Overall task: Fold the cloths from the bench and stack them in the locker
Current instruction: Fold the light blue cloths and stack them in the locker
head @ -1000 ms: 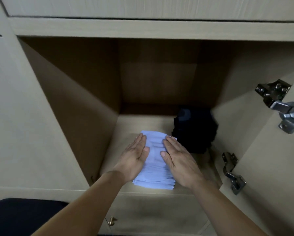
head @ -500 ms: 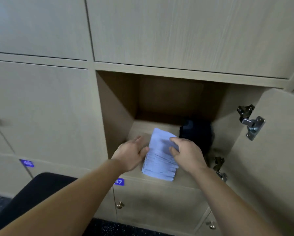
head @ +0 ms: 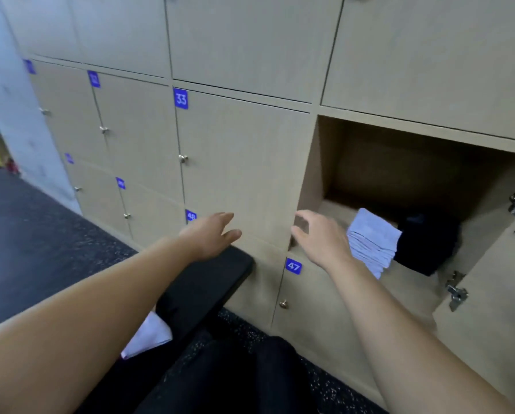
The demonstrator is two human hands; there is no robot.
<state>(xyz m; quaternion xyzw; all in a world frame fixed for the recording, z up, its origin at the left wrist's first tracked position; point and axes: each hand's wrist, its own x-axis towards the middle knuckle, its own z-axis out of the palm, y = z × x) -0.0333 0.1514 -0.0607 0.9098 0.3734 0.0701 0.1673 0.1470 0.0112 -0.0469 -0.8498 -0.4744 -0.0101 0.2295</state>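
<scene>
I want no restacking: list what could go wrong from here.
1. The stack sits at the locker's front lip, one corner seemingly past it; adding a cloth could tip it out.
2. The cloth on the bench lies at the edge and may slip to the floor.
3. The left hand and right hand are both off the stack, so nothing steadies it.

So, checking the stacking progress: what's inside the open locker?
In the locker, a stack of folded pale-blue cloths sits near the front, with a dark bundle beside it. The floor behind both is hidden.
</scene>
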